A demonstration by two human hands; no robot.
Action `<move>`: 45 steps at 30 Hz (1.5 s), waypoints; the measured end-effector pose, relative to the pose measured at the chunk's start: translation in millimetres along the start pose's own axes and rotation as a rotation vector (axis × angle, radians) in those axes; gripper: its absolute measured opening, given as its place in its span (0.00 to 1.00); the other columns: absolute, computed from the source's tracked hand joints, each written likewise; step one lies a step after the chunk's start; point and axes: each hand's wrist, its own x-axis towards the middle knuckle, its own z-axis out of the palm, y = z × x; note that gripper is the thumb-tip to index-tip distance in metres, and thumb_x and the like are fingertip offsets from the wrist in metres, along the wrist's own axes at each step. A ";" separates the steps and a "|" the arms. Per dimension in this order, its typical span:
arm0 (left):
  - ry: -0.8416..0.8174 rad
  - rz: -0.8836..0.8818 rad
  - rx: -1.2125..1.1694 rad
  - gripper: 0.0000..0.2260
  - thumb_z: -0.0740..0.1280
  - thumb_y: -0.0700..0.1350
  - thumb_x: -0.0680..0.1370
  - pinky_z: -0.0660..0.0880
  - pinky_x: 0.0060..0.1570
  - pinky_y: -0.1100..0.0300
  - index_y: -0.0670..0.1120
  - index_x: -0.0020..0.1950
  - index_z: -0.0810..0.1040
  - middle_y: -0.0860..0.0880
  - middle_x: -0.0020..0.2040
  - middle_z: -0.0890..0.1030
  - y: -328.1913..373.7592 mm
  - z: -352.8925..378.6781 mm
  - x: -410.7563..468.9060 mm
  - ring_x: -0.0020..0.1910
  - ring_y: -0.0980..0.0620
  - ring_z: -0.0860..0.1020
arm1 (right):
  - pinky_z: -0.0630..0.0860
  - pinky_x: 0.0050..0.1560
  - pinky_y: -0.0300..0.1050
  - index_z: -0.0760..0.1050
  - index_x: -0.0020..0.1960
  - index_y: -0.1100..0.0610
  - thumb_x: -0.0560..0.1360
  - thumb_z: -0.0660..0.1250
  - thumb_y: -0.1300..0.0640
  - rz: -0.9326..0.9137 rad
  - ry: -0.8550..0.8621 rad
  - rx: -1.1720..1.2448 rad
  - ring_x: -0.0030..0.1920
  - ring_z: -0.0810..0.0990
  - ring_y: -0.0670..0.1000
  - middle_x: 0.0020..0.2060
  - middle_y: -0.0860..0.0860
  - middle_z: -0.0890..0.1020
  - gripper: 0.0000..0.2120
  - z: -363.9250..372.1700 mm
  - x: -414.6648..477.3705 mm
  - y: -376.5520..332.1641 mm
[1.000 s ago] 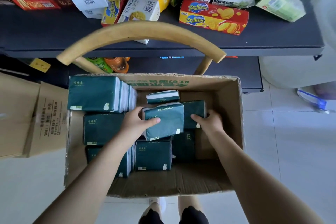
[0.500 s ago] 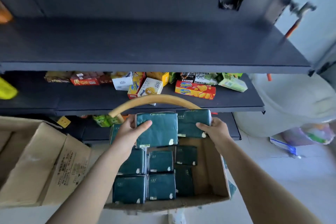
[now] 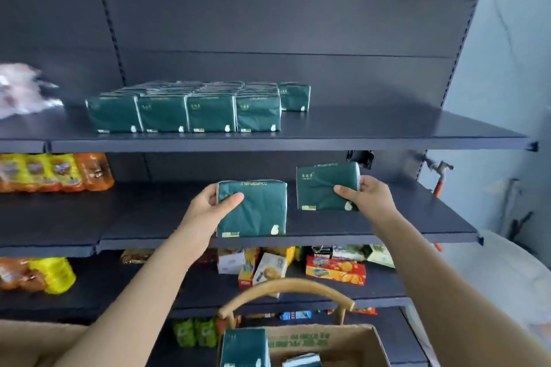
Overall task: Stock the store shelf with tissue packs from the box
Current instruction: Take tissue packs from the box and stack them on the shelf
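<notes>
The left hand [image 3: 208, 205] gripped one pack [image 3: 253, 211] and the right hand [image 3: 369, 199] gripped a second pack [image 3: 325, 188], both held below the front edge of the upper shelf [image 3: 387, 128]. Lifted carelessly, either might catch that edge or knock the stocked row [image 3: 185, 113] askew.

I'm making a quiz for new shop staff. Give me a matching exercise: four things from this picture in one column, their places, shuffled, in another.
1. dark green tissue pack in the left hand
2. row of dark green tissue packs
3. red and yellow cracker box
4. brown cardboard box

A. on the third shelf down
B. bottom edge of view
C. on the top shelf
D. held before the second shelf

Pairs: 1-D, 2-C, 3-A, 4-B
</notes>
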 end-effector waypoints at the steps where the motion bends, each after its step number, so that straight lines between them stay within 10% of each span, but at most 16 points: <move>1: 0.006 0.026 0.001 0.07 0.70 0.41 0.74 0.76 0.54 0.49 0.48 0.50 0.78 0.49 0.49 0.83 13.1 -2.9 7.3 0.51 0.48 0.81 | 0.78 0.39 0.40 0.76 0.46 0.61 0.69 0.75 0.59 -0.034 0.004 0.021 0.38 0.80 0.48 0.39 0.51 0.82 0.10 -1.3 7.2 -14.3; 8: 0.013 0.200 -0.027 0.06 0.69 0.41 0.74 0.77 0.49 0.55 0.48 0.50 0.78 0.51 0.47 0.83 76.6 4.4 63.4 0.50 0.50 0.81 | 0.79 0.37 0.42 0.74 0.43 0.61 0.67 0.76 0.59 -0.168 0.059 0.028 0.35 0.79 0.50 0.41 0.57 0.81 0.12 -6.8 87.7 -71.9; 12: 0.056 0.253 -0.040 0.05 0.69 0.40 0.75 0.78 0.50 0.56 0.48 0.49 0.77 0.52 0.46 0.82 96.5 21.7 107.0 0.48 0.52 0.81 | 0.79 0.53 0.58 0.74 0.51 0.67 0.66 0.77 0.58 -0.176 0.072 0.020 0.42 0.80 0.54 0.49 0.62 0.82 0.20 2.7 157.9 -80.8; 19: 0.144 0.279 -0.035 0.05 0.70 0.41 0.74 0.78 0.41 0.64 0.48 0.50 0.79 0.54 0.44 0.85 103.7 43.2 181.3 0.47 0.53 0.83 | 0.77 0.47 0.48 0.76 0.49 0.59 0.68 0.76 0.58 -0.198 0.017 -0.092 0.40 0.79 0.52 0.40 0.52 0.81 0.14 48.8 278.0 -76.0; 24: 0.161 0.280 -0.012 0.07 0.70 0.41 0.74 0.76 0.57 0.48 0.49 0.51 0.80 0.52 0.49 0.84 99.5 45.8 208.2 0.52 0.51 0.82 | 0.70 0.43 0.40 0.77 0.54 0.59 0.70 0.73 0.55 -0.227 -0.016 -0.240 0.43 0.77 0.50 0.45 0.50 0.81 0.15 81.2 343.8 -69.2; 33: 0.106 0.281 0.024 0.10 0.72 0.43 0.71 0.76 0.56 0.51 0.49 0.52 0.80 0.53 0.48 0.84 95.2 54.1 232.0 0.51 0.54 0.82 | 0.67 0.31 0.39 0.69 0.62 0.57 0.77 0.66 0.55 -0.265 -0.023 -0.420 0.33 0.77 0.47 0.47 0.56 0.82 0.16 125.2 400.3 -63.9; 42: 0.086 0.261 -0.015 0.11 0.71 0.43 0.70 0.76 0.57 0.50 0.47 0.52 0.80 0.51 0.49 0.85 86.4 57.0 234.2 0.51 0.53 0.82 | 0.78 0.48 0.50 0.75 0.58 0.57 0.74 0.68 0.56 -0.135 -0.144 -0.261 0.37 0.79 0.53 0.42 0.57 0.84 0.13 125.9 422.0 -62.3; 45: 0.088 0.251 -0.017 0.09 0.70 0.39 0.73 0.77 0.55 0.52 0.47 0.52 0.80 0.51 0.48 0.85 87.1 56.4 231.8 0.50 0.53 0.82 | 0.72 0.39 0.45 0.75 0.48 0.60 0.74 0.68 0.53 -0.064 -0.108 -0.300 0.33 0.74 0.51 0.31 0.53 0.79 0.10 115.7 400.9 -71.7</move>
